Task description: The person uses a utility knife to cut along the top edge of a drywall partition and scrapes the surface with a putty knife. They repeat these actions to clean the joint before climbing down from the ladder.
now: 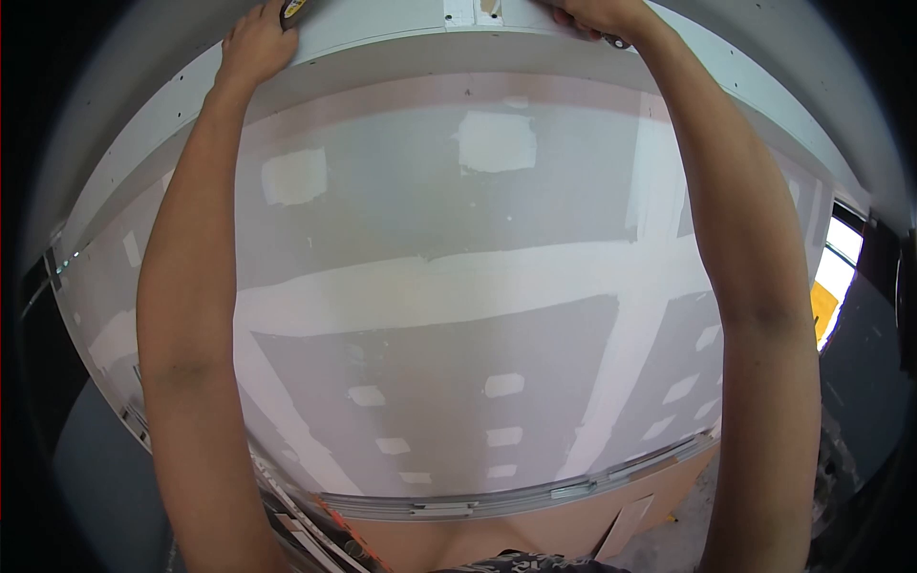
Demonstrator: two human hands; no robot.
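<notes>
Both of my arms reach up to a white drywall bulkhead (382, 40) at the top of the view. My left hand (256, 46) is closed around a black tool handle with a yellow label (293, 10), whose far end is cut off by the frame. My right hand (607, 13) grips another dark-handled tool (616, 41); its rounded butt end pokes out below the fingers, and the rest is hidden. Between the hands, a pale patch of joint compound or tape (473, 11) crosses the bulkhead face, with dark screw heads nearby.
Behind and below stands a plasterboard wall (401, 210) with broad compound bands and filled patches. Metal strips (449, 506) lie along stacked brownish boards (564, 530) at its foot. Long trims (301, 525) lean at the lower left. A bright window opening (841, 253) is at right.
</notes>
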